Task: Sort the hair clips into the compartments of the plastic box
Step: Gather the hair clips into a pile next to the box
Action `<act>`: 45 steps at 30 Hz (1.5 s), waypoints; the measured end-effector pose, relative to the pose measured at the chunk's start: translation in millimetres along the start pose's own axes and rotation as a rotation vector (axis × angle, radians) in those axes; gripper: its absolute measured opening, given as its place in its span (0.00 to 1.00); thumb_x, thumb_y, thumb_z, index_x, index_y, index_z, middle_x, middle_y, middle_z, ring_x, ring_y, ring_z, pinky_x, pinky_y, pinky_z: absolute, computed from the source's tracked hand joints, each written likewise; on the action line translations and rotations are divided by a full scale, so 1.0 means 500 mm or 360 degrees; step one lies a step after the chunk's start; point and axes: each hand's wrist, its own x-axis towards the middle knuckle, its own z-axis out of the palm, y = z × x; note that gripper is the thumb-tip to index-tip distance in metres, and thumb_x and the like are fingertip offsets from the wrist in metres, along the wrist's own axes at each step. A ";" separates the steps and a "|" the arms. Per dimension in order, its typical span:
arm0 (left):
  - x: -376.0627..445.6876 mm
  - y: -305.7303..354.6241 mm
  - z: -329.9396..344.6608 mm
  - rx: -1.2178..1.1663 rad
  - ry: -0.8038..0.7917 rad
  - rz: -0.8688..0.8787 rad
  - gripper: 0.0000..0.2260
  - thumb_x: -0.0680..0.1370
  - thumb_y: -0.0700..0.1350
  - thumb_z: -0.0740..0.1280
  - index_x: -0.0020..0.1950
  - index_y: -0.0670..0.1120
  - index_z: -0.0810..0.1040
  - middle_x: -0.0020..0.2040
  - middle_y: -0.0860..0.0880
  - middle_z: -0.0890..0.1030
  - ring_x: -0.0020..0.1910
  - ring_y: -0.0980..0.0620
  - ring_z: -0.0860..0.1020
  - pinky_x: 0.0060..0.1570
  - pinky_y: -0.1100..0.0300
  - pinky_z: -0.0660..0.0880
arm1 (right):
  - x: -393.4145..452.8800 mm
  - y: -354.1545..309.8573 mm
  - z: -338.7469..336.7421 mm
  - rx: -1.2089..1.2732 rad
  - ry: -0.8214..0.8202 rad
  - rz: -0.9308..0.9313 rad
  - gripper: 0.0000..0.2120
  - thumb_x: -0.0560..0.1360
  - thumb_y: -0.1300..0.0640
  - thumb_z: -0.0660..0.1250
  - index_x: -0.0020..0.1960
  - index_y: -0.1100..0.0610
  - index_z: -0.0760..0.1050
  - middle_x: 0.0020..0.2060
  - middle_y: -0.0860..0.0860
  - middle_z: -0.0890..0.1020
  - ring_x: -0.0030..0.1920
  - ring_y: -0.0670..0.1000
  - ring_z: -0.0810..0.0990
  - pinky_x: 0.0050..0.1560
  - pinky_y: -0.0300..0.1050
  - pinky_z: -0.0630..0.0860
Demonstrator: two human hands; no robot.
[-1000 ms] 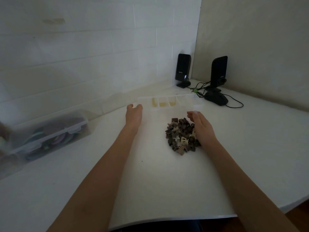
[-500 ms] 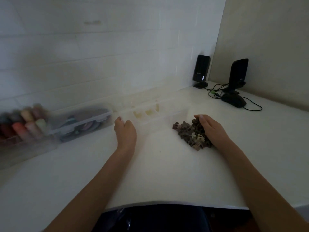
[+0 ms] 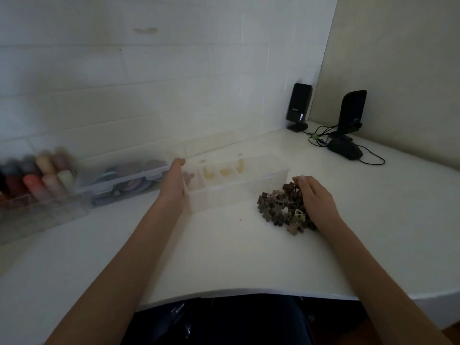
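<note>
Desk (image 3: 224, 257): white, set into a corner of tiled wall.

Box (image 3: 239, 185): clear plastic, lid up, divided into compartments; toward the back edge, left of centre. Pale yellowish contents in the middle compartments, something brownish in the leftmost; too blurred to name.

Clips (image 3: 278, 207): loose heap, brown, with a few beige, just right of the box's near right corner, directly on the desk. None plainly sorted yet.

Left hand (image 3: 174, 185): against the box's left end, fingers fairly straight along the wall, steadying or shifting it. Grip apart, clamped on nothing.

Right hand (image 3: 316, 200): laid over the right side of the heap, fingers loosely curved onto the clips. Whether any clip is pinched underneath: cannot tell.

Off-task: a second clear case (image 3: 124, 180) of round coloured items at the left, beside the box; a blurred rack of coloured spools (image 3: 42, 175) at the far left edge; two black speakers (image 3: 298, 105) and a black mouse (image 3: 344, 150) with cables in the back right corner.

Step in hand, by judgement: setting up — box being placed within reach of the heap, sorting proper barely begun.

Next move calls for: singling out one clip from the tangle with the right fingertips, lifting it clear without dragging neighbours, and dropping it into the matching compartment while the left hand keeps the light box from sliding.
</note>
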 end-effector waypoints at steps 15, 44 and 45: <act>0.027 -0.008 -0.040 0.0212 -0.0032 0.0602 0.09 0.82 0.45 0.56 0.43 0.50 0.70 0.47 0.52 0.77 0.47 0.59 0.75 0.49 0.58 0.71 | -0.003 -0.001 0.006 -0.0094 -0.0014 -0.0036 0.14 0.81 0.50 0.54 0.57 0.54 0.74 0.48 0.47 0.78 0.49 0.47 0.74 0.49 0.39 0.65; 0.000 -0.009 -0.043 0.0225 -0.0195 0.0747 0.08 0.83 0.52 0.51 0.56 0.53 0.66 0.57 0.48 0.71 0.50 0.49 0.75 0.49 0.56 0.71 | -0.052 -0.051 0.043 -0.0998 -0.0186 -0.0933 0.11 0.71 0.44 0.64 0.51 0.44 0.79 0.48 0.40 0.80 0.56 0.47 0.75 0.72 0.63 0.46; -0.001 -0.010 -0.039 0.0207 -0.0218 0.0714 0.09 0.82 0.53 0.51 0.57 0.53 0.66 0.58 0.48 0.71 0.50 0.49 0.75 0.49 0.55 0.71 | -0.051 -0.050 0.047 -0.0989 -0.0162 -0.0939 0.07 0.71 0.47 0.67 0.49 0.44 0.79 0.47 0.40 0.80 0.55 0.47 0.76 0.72 0.61 0.48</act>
